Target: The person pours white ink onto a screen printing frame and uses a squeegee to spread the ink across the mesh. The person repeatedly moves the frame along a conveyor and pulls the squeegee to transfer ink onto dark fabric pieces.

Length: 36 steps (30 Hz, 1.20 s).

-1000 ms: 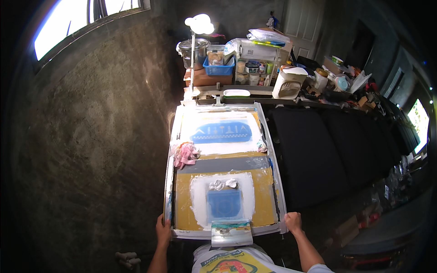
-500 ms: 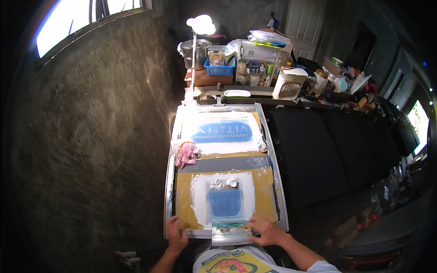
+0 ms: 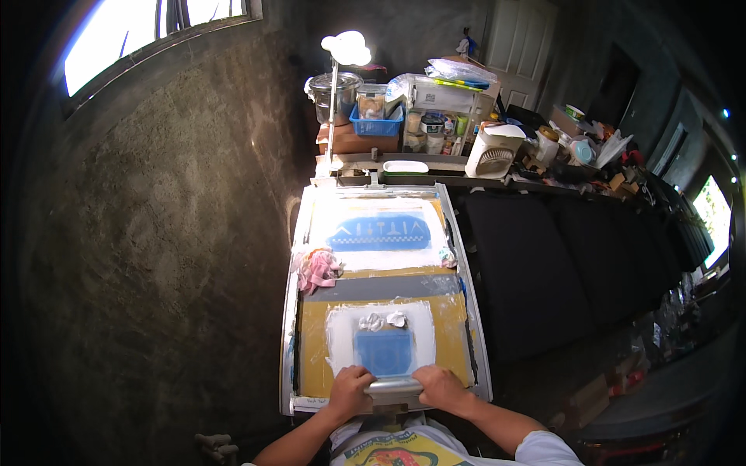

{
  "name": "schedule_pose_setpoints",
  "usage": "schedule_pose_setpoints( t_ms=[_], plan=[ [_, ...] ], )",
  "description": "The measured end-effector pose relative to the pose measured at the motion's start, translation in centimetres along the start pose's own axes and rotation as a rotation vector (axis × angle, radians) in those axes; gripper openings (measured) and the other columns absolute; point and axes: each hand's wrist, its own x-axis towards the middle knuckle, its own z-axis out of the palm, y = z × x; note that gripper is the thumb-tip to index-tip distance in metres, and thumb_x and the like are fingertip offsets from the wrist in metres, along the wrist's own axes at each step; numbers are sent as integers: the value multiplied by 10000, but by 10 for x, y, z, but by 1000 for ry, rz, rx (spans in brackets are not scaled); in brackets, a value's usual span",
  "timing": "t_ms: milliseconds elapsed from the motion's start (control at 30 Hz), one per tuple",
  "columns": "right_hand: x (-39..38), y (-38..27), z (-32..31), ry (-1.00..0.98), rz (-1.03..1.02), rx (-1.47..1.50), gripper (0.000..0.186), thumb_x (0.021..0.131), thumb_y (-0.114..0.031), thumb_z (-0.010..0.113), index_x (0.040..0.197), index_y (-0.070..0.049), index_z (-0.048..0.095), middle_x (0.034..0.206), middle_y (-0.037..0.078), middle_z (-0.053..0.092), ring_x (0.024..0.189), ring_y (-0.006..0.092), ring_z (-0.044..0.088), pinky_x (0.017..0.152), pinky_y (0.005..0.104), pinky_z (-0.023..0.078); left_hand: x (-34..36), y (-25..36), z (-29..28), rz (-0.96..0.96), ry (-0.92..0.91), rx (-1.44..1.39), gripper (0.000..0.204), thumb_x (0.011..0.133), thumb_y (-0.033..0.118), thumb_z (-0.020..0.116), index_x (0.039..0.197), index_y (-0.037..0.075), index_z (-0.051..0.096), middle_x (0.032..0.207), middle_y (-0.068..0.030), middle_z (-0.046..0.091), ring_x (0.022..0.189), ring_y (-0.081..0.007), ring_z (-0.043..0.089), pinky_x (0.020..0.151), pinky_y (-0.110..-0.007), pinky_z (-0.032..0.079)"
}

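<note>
My left hand (image 3: 351, 391) and my right hand (image 3: 443, 390) are both closed on a silvery squeegee (image 3: 393, 386), one at each end. It lies crosswise at the near end of a printing screen (image 3: 317, 361). Just beyond the squeegee is a blue square stencil area (image 3: 383, 351) with white around it. Two dollops of white ink (image 3: 396, 319) sit along its far side. Further off, the screen has a second blue stencil (image 3: 377, 231), long and rounded, with light lettering and a checkered strip. The squeegee's blade edge is hidden from view.
A crumpled pink rag (image 3: 317, 272) rests on the screen's left edge, and a small crumpled cloth (image 3: 447, 258) on its right. A lit lamp (image 3: 346, 48) stands behind, near a blue basket (image 3: 377, 123) and a white fan (image 3: 495, 151). Dark panels (image 3: 528, 272) stretch to the right.
My left hand has come in from the screen's left corner and taken hold of the squeegee. My right hand has closed on its other end. The squeegee has tilted, its broad face now foreshortened.
</note>
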Motion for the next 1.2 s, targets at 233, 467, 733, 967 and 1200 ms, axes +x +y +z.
schedule_pose_setpoints(
  t_ms=[233,467,733,967,1200],
  plan=[
    [95,33,-43,269,78,-39,66,673,-18,613,736,-9,631,784,220,673,783,429,671,761,491,560,113,-39,-12,25,196,-37,284,639,-75,646,867,74,725,884,-108,645,869,-338,633,755,-424,515],
    [104,72,-53,233,287,-155,121,666,-60,636,757,-4,693,838,243,705,812,437,693,780,490,568,164,-52,22,51,105,-192,330,635,-123,575,885,26,732,869,-144,647,864,-371,639,749,-431,525],
    [99,70,-25,167,376,-114,164,664,-54,631,798,-10,713,846,241,704,839,443,688,796,496,561,158,-70,29,-36,-3,-175,225,704,3,728,923,43,758,917,-132,667,918,-350,654,804,-426,536],
    [124,51,-22,176,216,-90,156,655,-52,632,787,-11,705,824,242,699,821,443,687,789,491,566,129,-81,2,-76,83,-95,285,659,-51,695,912,59,765,892,-124,670,899,-344,662,789,-419,539],
    [141,50,-35,91,205,-160,138,675,-74,634,770,-18,716,802,248,702,799,433,704,774,483,581,126,-77,3,-159,127,-147,280,670,-58,688,916,52,763,901,-122,679,897,-347,663,785,-411,535]
  ],
)
